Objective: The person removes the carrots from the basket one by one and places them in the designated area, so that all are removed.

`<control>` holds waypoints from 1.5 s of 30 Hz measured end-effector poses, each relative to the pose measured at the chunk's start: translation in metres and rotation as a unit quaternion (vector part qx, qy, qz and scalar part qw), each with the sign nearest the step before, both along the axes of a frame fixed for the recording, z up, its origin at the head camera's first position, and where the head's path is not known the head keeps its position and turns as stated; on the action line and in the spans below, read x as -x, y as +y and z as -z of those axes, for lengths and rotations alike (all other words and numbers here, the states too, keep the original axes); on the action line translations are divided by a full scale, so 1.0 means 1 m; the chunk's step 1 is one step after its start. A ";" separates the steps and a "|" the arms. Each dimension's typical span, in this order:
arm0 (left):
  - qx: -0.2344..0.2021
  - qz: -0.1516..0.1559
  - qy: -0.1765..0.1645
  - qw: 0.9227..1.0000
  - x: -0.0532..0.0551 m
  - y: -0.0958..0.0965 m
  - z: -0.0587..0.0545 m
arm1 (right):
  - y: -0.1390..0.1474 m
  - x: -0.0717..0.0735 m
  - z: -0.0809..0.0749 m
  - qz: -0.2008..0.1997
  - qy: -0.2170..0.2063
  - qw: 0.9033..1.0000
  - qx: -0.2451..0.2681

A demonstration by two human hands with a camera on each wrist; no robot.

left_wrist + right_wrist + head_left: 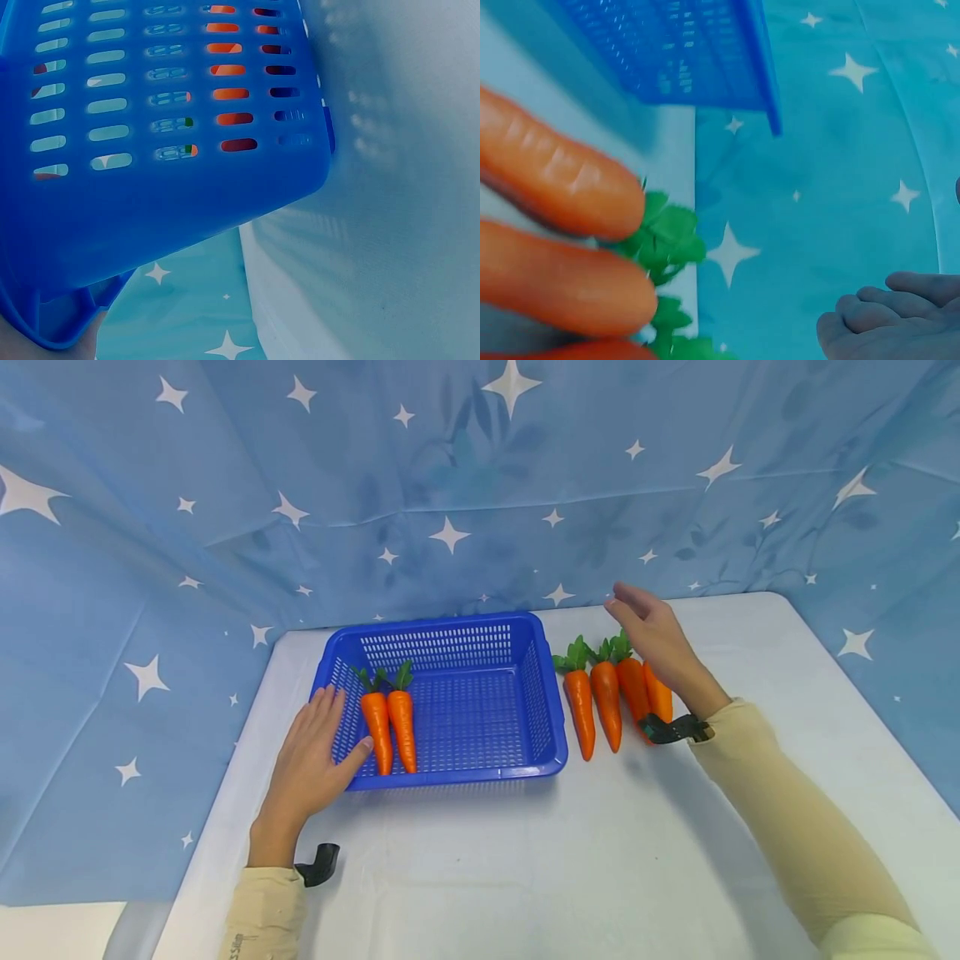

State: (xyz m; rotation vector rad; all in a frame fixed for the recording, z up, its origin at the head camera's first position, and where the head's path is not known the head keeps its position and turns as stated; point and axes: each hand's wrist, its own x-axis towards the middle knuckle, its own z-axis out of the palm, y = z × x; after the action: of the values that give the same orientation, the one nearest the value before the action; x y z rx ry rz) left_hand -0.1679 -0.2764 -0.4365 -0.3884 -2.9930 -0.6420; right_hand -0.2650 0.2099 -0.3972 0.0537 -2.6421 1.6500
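Note:
A blue plastic basket (540, 768) with slotted walls stands on the table, and two toy carrots (402, 727) lie side by side at its left end. My left hand (311, 760) rests on the basket's left rim, fingers straight and thumb reaching over the front corner. Right of the basket, several more carrots (580, 714) lie in a row, green tops toward the back. Above the rightmost ones hovers my right hand (656, 631), holding nothing, its fingers extended; it partly covers that carrot's top. In the right wrist view its fingers (885, 311) appear apart from the carrots.
A white cloth covers the table (487, 868). Behind and beside it hangs a blue curtain (450, 468) with white stars. Each wrist wears a black strap (671, 728) below a beige sleeve.

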 end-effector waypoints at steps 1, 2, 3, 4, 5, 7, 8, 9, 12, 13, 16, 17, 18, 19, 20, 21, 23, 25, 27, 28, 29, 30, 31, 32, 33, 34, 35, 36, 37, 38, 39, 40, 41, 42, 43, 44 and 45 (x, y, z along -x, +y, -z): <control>0.000 0.000 0.000 1.000 0.000 0.000 0.000 | -0.004 0.001 -0.002 -0.005 -0.001 1.000 0.003; 0.000 0.000 0.000 1.000 0.000 0.000 0.000 | -0.007 0.001 -0.003 -0.010 -0.002 1.000 0.003; 0.000 0.000 0.000 1.000 0.000 0.000 0.000 | -0.011 0.002 -0.005 -0.015 -0.003 1.000 0.002; 0.000 0.000 0.000 1.000 0.000 0.000 0.000 | -0.014 0.002 -0.007 -0.020 -0.003 1.000 -0.001; 0.000 0.000 0.000 1.000 0.000 0.000 0.000 | -0.018 0.003 -0.008 -0.024 -0.003 1.000 -0.003; 0.000 -0.001 0.000 1.000 0.000 0.000 0.000 | -0.025 0.004 -0.011 -0.032 -0.003 0.999 -0.005; 0.000 -0.001 0.000 1.000 0.000 0.000 0.000 | -0.029 0.005 -0.012 -0.034 -0.002 0.999 -0.007; 0.000 -0.001 0.000 1.000 0.000 0.000 0.000 | -0.032 0.006 -0.013 -0.038 -0.003 0.999 -0.008; -0.002 0.000 0.000 1.000 -0.001 -0.001 0.000 | -0.044 0.008 -0.015 -0.045 -0.009 0.999 -0.008; -0.003 0.000 0.000 1.000 -0.001 -0.001 0.000 | -0.048 0.009 -0.016 -0.047 -0.011 0.999 -0.009; -0.003 0.000 0.001 1.000 0.000 -0.002 0.000 | -0.060 0.010 -0.016 -0.058 -0.012 0.998 -0.005; -0.002 0.000 0.002 1.000 0.000 -0.002 0.000 | -0.064 0.011 -0.017 -0.062 -0.010 0.998 -0.003; -0.001 0.000 0.002 1.000 0.000 -0.002 0.000 | -0.068 0.011 -0.018 -0.066 -0.008 0.998 -0.002; -0.001 -0.001 0.002 1.000 0.000 -0.002 0.000 | -0.072 0.011 -0.018 -0.071 -0.006 0.997 -0.001; -0.001 -0.001 0.002 1.000 0.000 -0.002 0.000 | -0.075 0.011 -0.019 -0.077 -0.004 0.997 0.004; -0.001 -0.001 0.002 1.000 0.000 -0.002 0.000 | -0.079 0.012 -0.020 -0.081 -0.004 0.997 0.009; -0.002 -0.001 0.002 1.000 0.000 -0.002 0.000 | -0.086 0.012 -0.021 -0.088 -0.002 0.996 0.012; -0.004 -0.001 0.001 1.000 0.000 -0.002 0.000 | -0.092 0.012 -0.022 -0.095 0.000 0.995 0.014; -0.004 -0.001 0.002 1.000 0.000 -0.002 0.000 | -0.098 0.013 -0.022 -0.099 0.005 0.995 0.017; -0.004 -0.002 0.002 1.000 0.000 -0.002 0.000 | -0.101 0.013 -0.023 -0.101 0.008 0.995 0.017; -0.004 -0.002 0.001 1.000 0.000 -0.002 0.000 | -0.104 0.013 -0.023 -0.104 0.010 0.994 0.020; -0.004 -0.002 0.002 1.000 0.000 -0.002 0.000 | -0.107 0.013 -0.023 -0.105 0.010 0.994 0.019; -0.003 -0.002 0.002 1.000 0.000 -0.001 0.000 | -0.109 0.014 -0.022 -0.106 0.008 0.994 0.020; -0.003 -0.002 0.002 1.000 0.000 -0.001 0.000 | -0.111 0.014 -0.021 -0.108 0.006 0.994 0.020; -0.003 -0.003 0.001 1.000 0.000 -0.001 0.000 | -0.114 0.014 -0.021 -0.110 0.004 0.994 0.016; -0.003 -0.002 0.001 1.000 0.000 -0.001 0.000 | -0.116 0.013 -0.021 -0.113 0.003 0.994 0.016; -0.003 -0.002 0.001 1.000 0.000 -0.001 0.000 | -0.118 0.013 -0.020 -0.115 0.001 0.993 0.015; -0.003 -0.002 0.001 1.000 0.000 -0.001 0.000 | -0.120 0.013 -0.019 -0.117 -0.002 0.993 0.014; -0.003 -0.001 0.001 1.000 0.000 -0.001 0.001 | -0.122 0.013 -0.018 -0.119 -0.004 0.993 0.013; -0.004 -0.001 0.001 1.000 0.000 -0.001 0.001 | -0.125 0.013 -0.017 -0.122 -0.004 0.992 0.015; -0.004 0.000 0.002 1.000 0.000 -0.001 0.001 | -0.126 0.013 -0.017 -0.125 -0.007 0.992 0.016; -0.005 0.001 0.003 1.000 0.000 -0.001 0.001 | -0.128 0.013 -0.016 -0.128 -0.010 0.991 0.020; -0.005 0.001 0.004 1.000 0.000 -0.001 0.001 | -0.131 0.014 -0.015 -0.131 -0.012 0.991 0.021; -0.005 0.002 0.005 1.000 0.001 -0.001 0.002 | -0.133 0.014 -0.014 -0.134 -0.016 0.991 0.024; -0.005 0.002 0.006 1.000 0.001 -0.001 0.002 | -0.134 0.014 -0.014 -0.139 -0.019 0.990 0.025; -0.005 0.003 0.007 1.000 0.001 -0.001 0.002 | -0.136 0.014 -0.013 -0.143 -0.021 0.989 0.026; -0.004 0.003 0.007 1.000 0.001 -0.001 0.002 | -0.138 0.014 -0.012 -0.146 -0.023 0.989 0.025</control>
State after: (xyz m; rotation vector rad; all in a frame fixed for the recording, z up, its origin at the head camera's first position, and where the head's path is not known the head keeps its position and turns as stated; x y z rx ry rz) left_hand -0.1684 -0.2774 -0.4381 -0.3984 -2.9762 -0.6501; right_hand -0.2788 0.0720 -0.3850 0.4264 -2.7323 1.8166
